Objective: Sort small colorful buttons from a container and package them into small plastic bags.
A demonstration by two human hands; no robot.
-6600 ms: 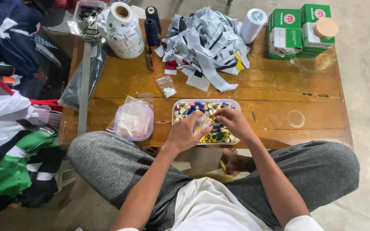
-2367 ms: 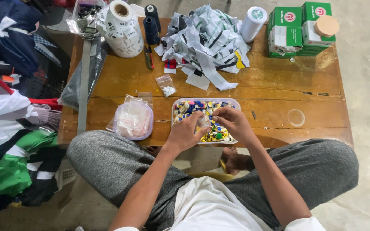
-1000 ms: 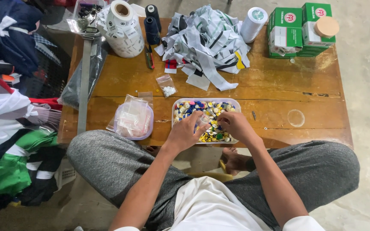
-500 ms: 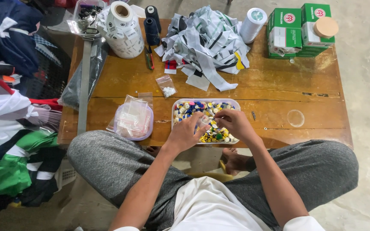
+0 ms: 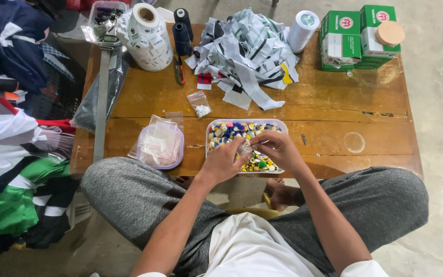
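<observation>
A shallow rectangular tray [image 5: 247,122] full of small round pieces in many colours sits at the near edge of the wooden table [image 5: 334,107]. Both of my hands hover over it. My left hand [image 5: 225,163] and my right hand [image 5: 279,149] meet fingertip to fingertip above the tray's middle. They pinch a small clear bag [image 5: 245,147] between them. To the left of the tray stands a round lilac bowl [image 5: 144,156] stuffed with more small clear bags. Another small bag holding white pieces [image 5: 201,109] lies just beyond the tray.
A heap of grey-white fabric strips [image 5: 247,48] fills the table's far middle. A label roll [image 5: 149,36], dark thread spools [image 5: 182,31], a white spool [image 5: 302,31] and green boxes [image 5: 357,36] line the back. A metal strip [image 5: 101,102] lies along the left edge, with piled clothes [image 5: 11,154] on the floor at left.
My right hand wandered over the tray's pieces and has come back against my left hand. The left hand has barely shifted. Nothing else on the table moved.
</observation>
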